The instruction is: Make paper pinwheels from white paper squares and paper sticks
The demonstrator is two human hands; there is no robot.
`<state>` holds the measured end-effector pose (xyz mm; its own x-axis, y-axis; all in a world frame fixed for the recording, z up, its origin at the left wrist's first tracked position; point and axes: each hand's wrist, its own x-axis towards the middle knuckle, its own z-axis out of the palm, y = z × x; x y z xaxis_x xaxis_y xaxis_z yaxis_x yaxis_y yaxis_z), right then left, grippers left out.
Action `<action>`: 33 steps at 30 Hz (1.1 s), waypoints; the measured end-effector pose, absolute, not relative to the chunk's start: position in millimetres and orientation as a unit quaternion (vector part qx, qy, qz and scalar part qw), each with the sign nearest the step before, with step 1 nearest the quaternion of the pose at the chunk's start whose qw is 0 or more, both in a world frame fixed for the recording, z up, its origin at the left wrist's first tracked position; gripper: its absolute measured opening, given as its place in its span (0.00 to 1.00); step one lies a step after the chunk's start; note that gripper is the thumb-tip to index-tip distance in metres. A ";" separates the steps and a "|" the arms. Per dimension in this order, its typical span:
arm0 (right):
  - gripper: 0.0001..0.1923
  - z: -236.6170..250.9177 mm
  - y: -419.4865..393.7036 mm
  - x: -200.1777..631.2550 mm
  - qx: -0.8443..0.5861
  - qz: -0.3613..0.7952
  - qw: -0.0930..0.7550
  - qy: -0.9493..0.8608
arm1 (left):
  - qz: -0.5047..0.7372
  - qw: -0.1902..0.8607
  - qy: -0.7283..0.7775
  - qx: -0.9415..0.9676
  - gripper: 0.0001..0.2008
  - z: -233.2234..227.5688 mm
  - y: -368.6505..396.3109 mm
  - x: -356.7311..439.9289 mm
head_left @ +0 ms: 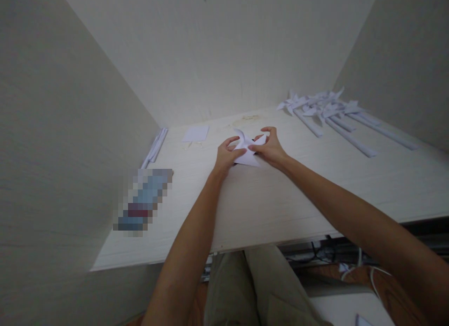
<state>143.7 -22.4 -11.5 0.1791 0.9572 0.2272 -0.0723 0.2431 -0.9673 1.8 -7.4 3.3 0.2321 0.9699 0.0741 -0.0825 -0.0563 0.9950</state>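
Observation:
Both hands hold a white paper pinwheel [247,158] low over the middle of the table. One of its blades curls up between the hands, and a flat corner points toward me. My left hand [227,156] grips its left side, thumb pressed near the centre. From the right, my right hand [271,148] pinches it, the thumb close to the centre and the index finger arched above a folded point. Something dark shows in small patches at the paper's edges, too little to make out. The fingertips behind the paper are hidden.
Several finished paper pinwheels [317,106] with rolled paper sticks [351,138] lie at the back right. A square paper sheet [195,134] sits back left, near rolled paper tubes [156,146] along the left wall. A pixelated object [145,202] lies front left. Walls enclose the white table [259,204].

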 end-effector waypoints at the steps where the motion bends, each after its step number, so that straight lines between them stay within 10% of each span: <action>1: 0.33 -11.6 -22.3 145.0 -0.448 0.431 0.614 -0.486 | 0.471 0.564 0.399 0.549 0.27 3.7 -6.8 1.3; 33: 0.38 -6.6 -24.9 155.3 -0.350 0.586 0.489 -0.543 | 0.385 0.607 0.385 0.580 0.25 16.0 -12.3 -5.9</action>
<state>155.3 -24.9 -6.6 -0.2766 0.9534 0.1209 -0.1942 0.0678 -0.9786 -5.9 -12.3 16.0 0.4085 0.9125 -0.0205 -0.0206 0.0317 0.9993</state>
